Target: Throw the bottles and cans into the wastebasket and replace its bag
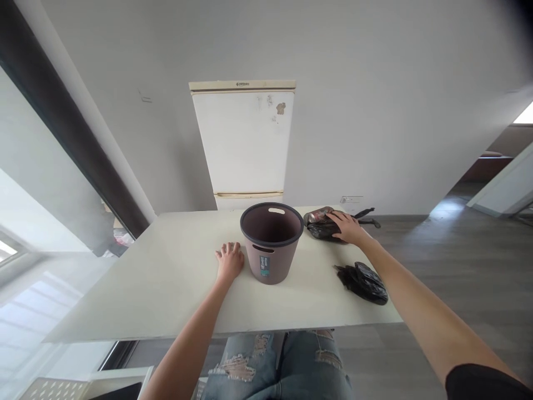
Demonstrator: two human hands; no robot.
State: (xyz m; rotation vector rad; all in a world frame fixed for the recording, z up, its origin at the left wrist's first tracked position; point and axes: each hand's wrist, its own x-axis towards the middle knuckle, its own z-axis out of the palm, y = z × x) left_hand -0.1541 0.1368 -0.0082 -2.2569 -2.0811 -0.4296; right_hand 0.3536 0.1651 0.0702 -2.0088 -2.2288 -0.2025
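Note:
A mauve trash bin (272,261) with a dark rim stands upright on the white table, a label on its front and handle slots near its top. My left hand (230,261) rests on the tabletop just left of the bin, fingers apart and holding nothing. To the right of the bin, my right hand (346,228) is over a filled black plastic bag (322,230), its fingers curved on the bag. A reddish, can-like item (318,215) shows at the bag's left end. Nearer to me lies a bunched black plastic bag (365,283).
The white table (175,294) stretches far to the left. Behind it stand a white fridge (245,139) and a grey wall (353,111). A white slotted container (54,388) sits low at the left, below the table's front edge. Grey floor (420,250) lies to the right.

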